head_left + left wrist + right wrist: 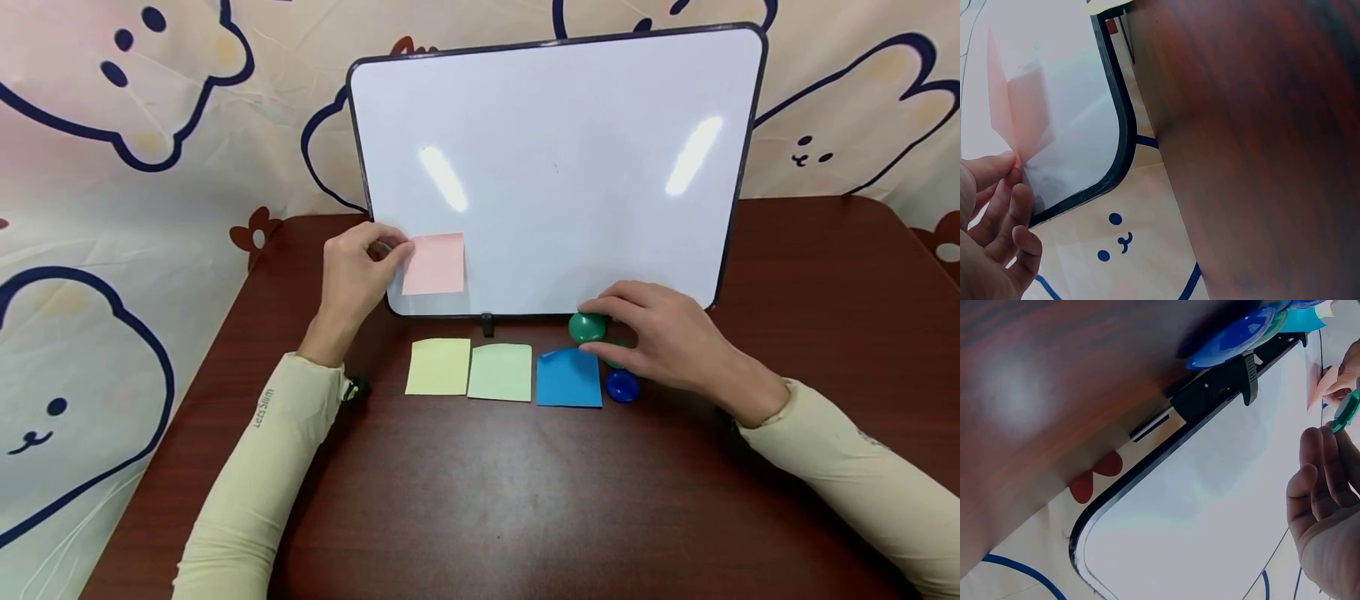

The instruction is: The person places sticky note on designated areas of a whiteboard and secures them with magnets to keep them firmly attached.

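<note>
My left hand [356, 271] pinches a pink sticky note [435, 265] by its left edge, in front of the lower left part of the whiteboard [555, 167]. In the left wrist view the note [999, 94] stands at an angle to the board, with its reflection or shadow beside it. My right hand [663, 337] holds a round green magnet [587, 327] between thumb and fingers, just off the board's bottom edge. Under that hand, a second green disc [617, 354] is partly hidden. A blue round magnet [622, 386] lies on the table beside it.
Yellow [438, 367], pale green [500, 372] and blue [568, 379] sticky notes lie in a row on the brown table [487, 500], below the board. Black clip feet [487, 325] support the board. A patterned curtain [180, 208] hangs behind.
</note>
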Demonstrator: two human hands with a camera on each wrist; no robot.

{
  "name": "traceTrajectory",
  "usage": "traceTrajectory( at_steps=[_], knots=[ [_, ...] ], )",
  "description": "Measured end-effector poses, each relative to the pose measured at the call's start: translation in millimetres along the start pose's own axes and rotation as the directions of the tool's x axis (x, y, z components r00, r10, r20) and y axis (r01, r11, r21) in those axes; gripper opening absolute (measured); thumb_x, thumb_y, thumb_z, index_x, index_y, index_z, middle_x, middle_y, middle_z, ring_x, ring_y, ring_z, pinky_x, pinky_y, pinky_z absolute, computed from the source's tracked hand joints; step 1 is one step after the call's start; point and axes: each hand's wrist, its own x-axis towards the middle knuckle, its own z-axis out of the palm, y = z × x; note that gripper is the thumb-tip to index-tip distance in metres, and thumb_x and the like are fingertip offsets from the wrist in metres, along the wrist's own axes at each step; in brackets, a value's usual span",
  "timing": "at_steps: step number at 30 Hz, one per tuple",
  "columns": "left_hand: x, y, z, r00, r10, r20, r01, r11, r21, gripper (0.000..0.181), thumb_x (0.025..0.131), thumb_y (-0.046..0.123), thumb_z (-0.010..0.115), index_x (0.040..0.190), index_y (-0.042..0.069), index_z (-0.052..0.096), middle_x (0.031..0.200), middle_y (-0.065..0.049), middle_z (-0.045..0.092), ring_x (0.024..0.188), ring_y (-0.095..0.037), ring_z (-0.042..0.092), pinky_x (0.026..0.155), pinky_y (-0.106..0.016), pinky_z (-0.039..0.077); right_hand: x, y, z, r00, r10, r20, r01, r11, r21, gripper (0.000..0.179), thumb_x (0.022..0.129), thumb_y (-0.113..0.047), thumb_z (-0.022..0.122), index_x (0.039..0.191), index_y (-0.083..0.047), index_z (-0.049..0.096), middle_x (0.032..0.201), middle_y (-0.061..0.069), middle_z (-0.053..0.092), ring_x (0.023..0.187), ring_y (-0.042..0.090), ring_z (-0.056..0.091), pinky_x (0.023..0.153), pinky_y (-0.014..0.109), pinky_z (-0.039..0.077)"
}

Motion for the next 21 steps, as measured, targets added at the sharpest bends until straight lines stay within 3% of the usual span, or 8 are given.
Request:
traceTrajectory(
  at_steps=[21],
  knots=[
    [0.5,0.6,1.0,1.0,0.0,0.004,0.0,1.0,-0.006,0.016,0.088,0.017,0.076,0.099,0.004,0.077,0.095,-0.012,0.074,0.076,-0.022,0.065,0.072,-0.031,0.051,12.6,-9.6,8.7,1.0,-0.026,-0.008,0.027,0.998,0.063,0.048,0.074,-0.032,0.088,0.114,-0.012,0.071,0.102,0.0,0.066,0.075,0.013,0.06,0.063,0.027,0.052]
  ],
)
